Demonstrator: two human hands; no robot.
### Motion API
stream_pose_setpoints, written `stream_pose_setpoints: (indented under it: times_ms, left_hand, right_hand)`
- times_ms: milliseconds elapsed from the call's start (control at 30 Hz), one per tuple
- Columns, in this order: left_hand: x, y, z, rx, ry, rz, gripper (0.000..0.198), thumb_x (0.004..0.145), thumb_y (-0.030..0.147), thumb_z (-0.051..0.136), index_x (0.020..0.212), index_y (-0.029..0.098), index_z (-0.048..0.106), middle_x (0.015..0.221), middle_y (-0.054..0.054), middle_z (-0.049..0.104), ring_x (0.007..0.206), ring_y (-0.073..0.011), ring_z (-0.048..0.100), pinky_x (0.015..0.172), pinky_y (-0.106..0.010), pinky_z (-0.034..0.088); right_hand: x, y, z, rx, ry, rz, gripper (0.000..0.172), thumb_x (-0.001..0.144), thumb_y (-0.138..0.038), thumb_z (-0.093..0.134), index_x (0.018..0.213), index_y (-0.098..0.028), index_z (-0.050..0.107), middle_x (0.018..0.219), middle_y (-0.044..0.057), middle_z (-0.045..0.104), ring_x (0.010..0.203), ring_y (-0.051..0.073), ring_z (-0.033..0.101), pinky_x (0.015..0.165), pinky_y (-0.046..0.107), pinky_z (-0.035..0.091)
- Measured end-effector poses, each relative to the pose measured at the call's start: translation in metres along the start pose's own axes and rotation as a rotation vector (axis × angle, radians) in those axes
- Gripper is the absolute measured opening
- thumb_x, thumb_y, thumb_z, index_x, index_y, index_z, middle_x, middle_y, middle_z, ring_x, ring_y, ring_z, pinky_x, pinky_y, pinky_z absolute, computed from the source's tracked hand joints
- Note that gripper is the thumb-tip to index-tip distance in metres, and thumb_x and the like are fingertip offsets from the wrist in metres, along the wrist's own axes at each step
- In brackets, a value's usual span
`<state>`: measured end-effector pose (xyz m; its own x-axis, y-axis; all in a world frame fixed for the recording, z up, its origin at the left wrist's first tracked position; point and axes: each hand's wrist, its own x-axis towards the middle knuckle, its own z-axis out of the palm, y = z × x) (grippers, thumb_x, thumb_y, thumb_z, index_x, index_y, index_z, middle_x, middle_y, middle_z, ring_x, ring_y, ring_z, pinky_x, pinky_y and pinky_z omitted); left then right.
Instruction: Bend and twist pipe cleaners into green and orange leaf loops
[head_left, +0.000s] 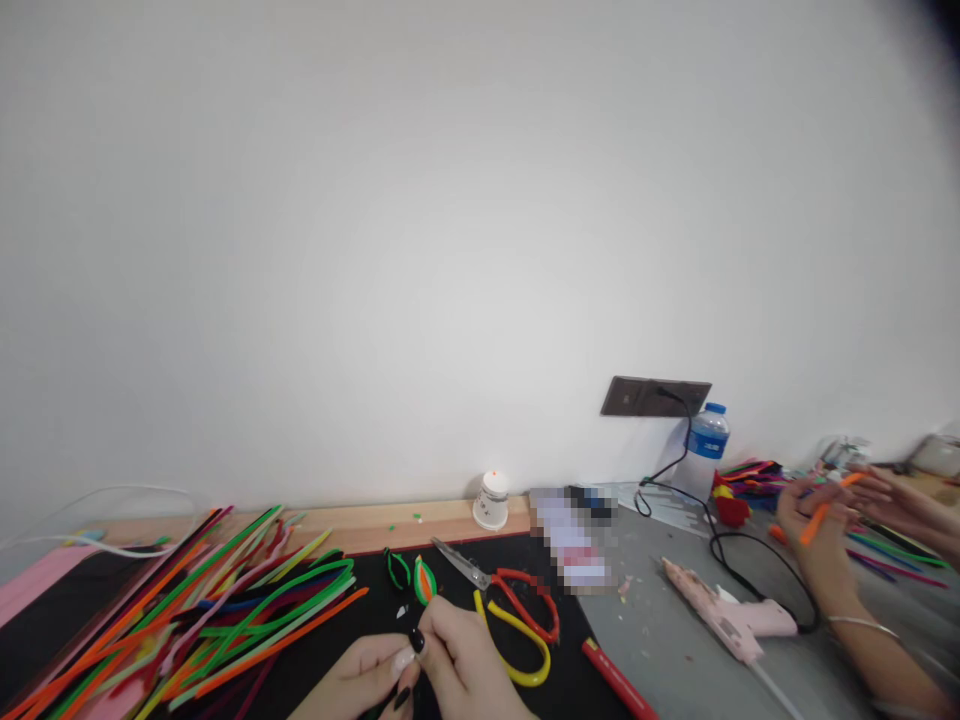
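Note:
At the bottom centre, my left hand (358,680) and my right hand (461,660) meet with fingertips pinched together; what they hold is too small and hidden to name. Just beyond them on the black mat (315,600) lie a green-and-orange leaf-shaped piece (425,581) and a dark green looped piece (398,570). Scissors (525,590) with red handles lie to the right of these, beside a yellow loop (517,665). A large heap of coloured fuzzy stems (225,620) spreads over the left side.
A white cup (490,502) stands near the wall. To the right are a red tool (619,682), a pink glue gun (727,612) with its cord, and a bottle (706,448). Another person's hands (825,550) hold an orange stem at far right.

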<state>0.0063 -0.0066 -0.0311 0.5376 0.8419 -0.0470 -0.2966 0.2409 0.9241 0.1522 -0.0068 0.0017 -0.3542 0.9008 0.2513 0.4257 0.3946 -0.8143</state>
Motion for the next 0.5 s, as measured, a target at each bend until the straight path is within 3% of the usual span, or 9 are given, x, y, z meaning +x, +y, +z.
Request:
stream_pose_setpoints:
  times_ms: [67, 133, 233, 300, 400, 500]
  left_hand:
    - [0.000, 0.001, -0.002, 0.251, 0.050, 0.064, 0.041, 0.076, 0.055, 0.043, 0.056, 0.019, 0.043, 0.036, 0.009, 0.037, 0.033, -0.0073, 0.031, 0.040, -0.018, 0.028]
    - [-0.002, 0.006, -0.004, 0.665, 0.142, 0.151, 0.038, 0.084, 0.041, 0.036, 0.056, 0.018, 0.045, 0.046, 0.004, 0.047, 0.047, -0.0108, 0.045, 0.052, -0.020, 0.036]
    - [-0.006, 0.014, -0.006, 1.264, 0.195, 0.288, 0.029, 0.084, 0.018, 0.036, 0.059, 0.019, 0.050, 0.056, 0.002, 0.054, 0.058, -0.0128, 0.050, 0.055, -0.019, 0.034]
    - [-0.007, 0.016, -0.008, 1.520, 0.187, 0.352, 0.024, 0.077, 0.007, 0.038, 0.063, 0.020, 0.052, 0.061, 0.001, 0.057, 0.060, -0.0139, 0.051, 0.054, -0.020, 0.033]
    - [-0.005, 0.012, -0.012, 1.709, 0.167, 0.382, 0.029, 0.069, -0.001, 0.038, 0.071, 0.022, 0.055, 0.067, 0.001, 0.061, 0.064, -0.0151, 0.054, 0.056, -0.020, 0.036]
    - [-0.004, 0.006, -0.016, 1.752, 0.167, 0.387, 0.030, 0.070, -0.001, 0.038, 0.074, 0.022, 0.057, 0.069, 0.000, 0.063, 0.066, -0.0156, 0.056, 0.058, -0.021, 0.039]
  right_hand:
    - [0.004, 0.004, 0.001, 0.090, -0.016, 0.082, 0.020, 0.080, -0.024, 0.043, 0.061, -0.017, 0.040, 0.059, -0.004, 0.038, 0.058, 0.009, 0.037, 0.056, 0.019, 0.031]
    - [0.008, 0.007, 0.003, 0.268, -0.082, 0.272, 0.023, 0.080, -0.028, 0.042, 0.059, -0.018, 0.037, 0.052, -0.006, 0.035, 0.047, 0.006, 0.032, 0.046, 0.018, 0.027]
    - [0.012, 0.009, 0.007, 0.558, -0.175, 0.621, 0.019, 0.080, -0.030, 0.036, 0.064, -0.020, 0.038, 0.044, -0.009, 0.034, 0.033, 0.004, 0.023, 0.033, 0.016, 0.016]
    - [0.013, 0.010, 0.010, 0.674, -0.189, 0.747, 0.014, 0.079, -0.026, 0.034, 0.067, -0.020, 0.039, 0.042, -0.009, 0.034, 0.029, 0.004, 0.021, 0.030, 0.015, 0.012]
    - [0.013, 0.013, 0.015, 0.701, -0.177, 0.737, 0.014, 0.075, -0.018, 0.034, 0.062, -0.020, 0.038, 0.037, -0.011, 0.032, 0.025, 0.003, 0.018, 0.027, 0.014, 0.012]
    - [0.013, 0.016, 0.019, 0.628, -0.098, 0.638, 0.014, 0.072, -0.014, 0.036, 0.058, -0.019, 0.037, 0.037, -0.011, 0.033, 0.024, 0.002, 0.020, 0.026, 0.013, 0.016]
